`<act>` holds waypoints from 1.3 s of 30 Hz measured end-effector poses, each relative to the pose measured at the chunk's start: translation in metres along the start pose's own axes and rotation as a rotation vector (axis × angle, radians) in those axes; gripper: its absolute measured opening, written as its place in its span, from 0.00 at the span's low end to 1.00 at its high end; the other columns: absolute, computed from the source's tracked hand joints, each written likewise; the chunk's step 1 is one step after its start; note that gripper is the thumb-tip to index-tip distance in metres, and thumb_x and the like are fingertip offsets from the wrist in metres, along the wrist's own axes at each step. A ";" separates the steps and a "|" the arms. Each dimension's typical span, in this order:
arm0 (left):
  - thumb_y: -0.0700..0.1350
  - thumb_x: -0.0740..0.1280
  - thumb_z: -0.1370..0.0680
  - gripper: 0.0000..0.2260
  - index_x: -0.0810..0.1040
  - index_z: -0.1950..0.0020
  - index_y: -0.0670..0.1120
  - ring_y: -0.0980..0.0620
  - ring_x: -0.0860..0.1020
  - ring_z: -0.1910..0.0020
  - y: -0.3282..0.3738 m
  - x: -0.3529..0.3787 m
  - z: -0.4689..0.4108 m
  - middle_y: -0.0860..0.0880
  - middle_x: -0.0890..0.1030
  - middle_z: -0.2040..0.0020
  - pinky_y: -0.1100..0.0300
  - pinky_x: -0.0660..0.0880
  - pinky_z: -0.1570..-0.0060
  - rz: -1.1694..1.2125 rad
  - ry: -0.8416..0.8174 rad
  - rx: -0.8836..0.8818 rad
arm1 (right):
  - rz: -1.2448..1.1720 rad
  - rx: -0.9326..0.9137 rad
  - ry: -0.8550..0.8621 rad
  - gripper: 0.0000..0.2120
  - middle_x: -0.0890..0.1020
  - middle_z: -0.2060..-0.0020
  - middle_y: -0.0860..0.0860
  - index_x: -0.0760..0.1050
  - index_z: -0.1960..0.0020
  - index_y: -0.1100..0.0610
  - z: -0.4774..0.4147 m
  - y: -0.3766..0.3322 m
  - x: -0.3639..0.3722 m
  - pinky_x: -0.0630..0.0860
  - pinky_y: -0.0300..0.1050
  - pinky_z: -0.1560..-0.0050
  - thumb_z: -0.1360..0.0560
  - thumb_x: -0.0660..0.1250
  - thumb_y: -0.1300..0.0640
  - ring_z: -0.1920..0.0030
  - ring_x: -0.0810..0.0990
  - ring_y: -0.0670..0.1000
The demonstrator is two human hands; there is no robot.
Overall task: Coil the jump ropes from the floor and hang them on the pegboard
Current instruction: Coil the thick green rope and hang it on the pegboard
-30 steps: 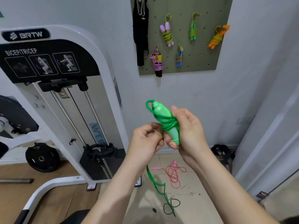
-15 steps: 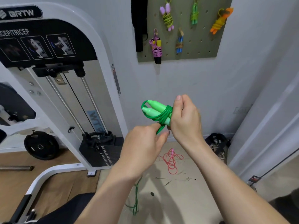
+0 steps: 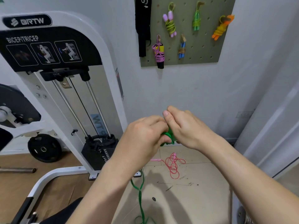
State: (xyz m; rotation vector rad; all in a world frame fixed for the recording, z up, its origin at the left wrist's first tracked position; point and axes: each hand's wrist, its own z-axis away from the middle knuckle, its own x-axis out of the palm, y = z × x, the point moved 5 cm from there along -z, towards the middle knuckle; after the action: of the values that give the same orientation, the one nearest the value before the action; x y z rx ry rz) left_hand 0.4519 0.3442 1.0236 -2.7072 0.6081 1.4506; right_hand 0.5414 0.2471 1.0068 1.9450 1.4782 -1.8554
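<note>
Both hands meet in the middle of the view around a green jump rope (image 3: 169, 136), mostly hidden between them. My left hand (image 3: 144, 135) curls over its handles from the left, and my right hand (image 3: 184, 125) grips them from the right. A loose length of the green cord (image 3: 140, 191) hangs down to the floor below my left forearm. A pink jump rope (image 3: 174, 165) lies tangled on the floor beyond my hands. The olive pegboard (image 3: 208, 46) on the wall carries several coiled ropes.
A white bicep/tricep machine (image 3: 72, 94) with a weight stack stands at the left. A black weight plate (image 3: 44, 147) leans against the wall. A black strap (image 3: 143, 26) hangs at the pegboard's left edge. A door frame (image 3: 275, 126) is at right.
My hands have dropped lower and closed together over the green handles, which stuck out above the fingers before. The hanging cord has shifted left under my left arm.
</note>
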 end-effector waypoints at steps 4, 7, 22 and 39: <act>0.52 0.76 0.33 0.10 0.84 0.52 0.57 0.59 0.79 0.63 -0.016 -0.010 -0.008 0.55 0.85 0.61 0.61 0.75 0.58 0.311 -0.045 -0.244 | -0.084 -0.049 -0.040 0.20 0.73 0.70 0.51 0.64 0.63 0.53 0.002 -0.011 -0.012 0.74 0.55 0.63 0.18 0.49 0.43 0.67 0.76 0.54; 0.46 0.77 0.32 0.08 0.84 0.59 0.59 0.57 0.80 0.65 -0.023 -0.007 -0.013 0.56 0.84 0.66 0.63 0.75 0.60 0.506 -0.122 -0.428 | -0.058 -0.067 -0.122 0.22 0.75 0.70 0.49 0.67 0.63 0.52 0.003 -0.017 -0.016 0.71 0.49 0.64 0.18 0.47 0.40 0.68 0.76 0.49; 0.48 0.74 0.32 0.10 0.83 0.53 0.48 0.53 0.83 0.63 -0.022 -0.016 -0.024 0.45 0.85 0.63 0.60 0.78 0.54 0.901 -0.083 -0.489 | -0.567 0.096 -0.331 0.28 0.76 0.76 0.53 0.68 0.46 0.59 0.023 -0.015 -0.018 0.66 0.38 0.80 0.33 0.68 0.39 0.78 0.73 0.53; 0.42 0.72 0.35 0.08 0.83 0.57 0.49 0.52 0.77 0.59 -0.036 0.011 0.040 0.50 0.82 0.59 0.56 0.73 0.57 1.175 0.363 -0.618 | -1.277 0.299 -0.102 0.26 0.75 0.74 0.55 0.71 0.37 0.55 0.032 -0.010 0.001 0.58 0.32 0.82 0.31 0.65 0.44 0.82 0.69 0.51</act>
State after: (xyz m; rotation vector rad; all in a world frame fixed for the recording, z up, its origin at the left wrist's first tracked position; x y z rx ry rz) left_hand 0.4378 0.3812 0.9861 -3.2079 2.4360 1.3557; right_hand 0.5114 0.2322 1.0028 0.8266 2.8885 -2.5696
